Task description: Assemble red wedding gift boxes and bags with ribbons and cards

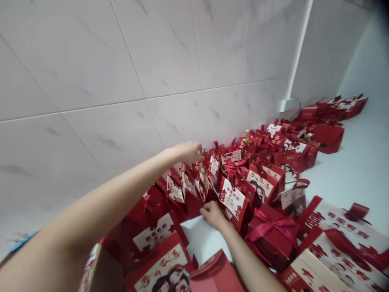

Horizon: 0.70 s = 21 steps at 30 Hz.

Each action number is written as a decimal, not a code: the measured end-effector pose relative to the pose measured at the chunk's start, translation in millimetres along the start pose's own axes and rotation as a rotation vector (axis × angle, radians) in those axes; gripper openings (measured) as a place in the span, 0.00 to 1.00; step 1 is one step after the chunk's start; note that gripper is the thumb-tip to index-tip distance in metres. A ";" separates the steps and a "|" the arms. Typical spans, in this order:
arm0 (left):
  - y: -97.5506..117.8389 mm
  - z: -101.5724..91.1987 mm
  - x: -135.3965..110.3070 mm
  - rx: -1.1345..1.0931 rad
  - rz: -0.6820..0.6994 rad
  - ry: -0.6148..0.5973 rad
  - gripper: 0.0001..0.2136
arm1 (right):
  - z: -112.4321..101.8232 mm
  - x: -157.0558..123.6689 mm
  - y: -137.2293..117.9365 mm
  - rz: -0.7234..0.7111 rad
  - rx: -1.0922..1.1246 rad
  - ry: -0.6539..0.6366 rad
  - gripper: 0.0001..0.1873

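Note:
My left hand (191, 152) reaches across from the left, above the back rows of small red gift boxes and close to the tiled wall. Its fingers are bent together at a gold-coloured bit; what they hold is too small to make out. Lower down, my right hand (213, 215) is closed, its curled fingers against the bases of tightly packed gift boxes (194, 194). Whatever it may grip is hidden. Beside it stands a gift box (232, 198) with a white label. A plain white surface (203, 237) shows just below the fingers.
Many red gift boxes (264, 182) with ribbon handles fill the tabletop, running back to the right. One square box (273, 229) has a pink bow. A red box with a flap (217, 275) is nearest. The marbled wall (170, 117) carries a white socket box (287, 105).

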<state>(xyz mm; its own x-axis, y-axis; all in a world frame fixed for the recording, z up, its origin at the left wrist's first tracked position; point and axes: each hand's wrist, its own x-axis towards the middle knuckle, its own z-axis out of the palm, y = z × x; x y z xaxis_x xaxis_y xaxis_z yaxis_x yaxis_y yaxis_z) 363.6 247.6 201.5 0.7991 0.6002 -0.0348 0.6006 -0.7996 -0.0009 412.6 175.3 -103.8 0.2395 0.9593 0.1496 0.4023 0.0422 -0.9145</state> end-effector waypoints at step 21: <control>45.0 92.9 131.3 0.124 0.107 -0.302 0.13 | -23.5 -7.2 -46.4 0.410 0.531 -1.250 0.11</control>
<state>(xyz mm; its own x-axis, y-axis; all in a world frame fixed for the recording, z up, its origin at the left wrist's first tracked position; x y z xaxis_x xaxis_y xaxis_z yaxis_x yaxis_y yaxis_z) 492.9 288.5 104.1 0.8019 0.4945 -0.3352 0.4907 -0.8653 -0.1025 413.0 159.9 -53.6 -0.7837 0.5283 -0.3268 0.0545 -0.4656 -0.8833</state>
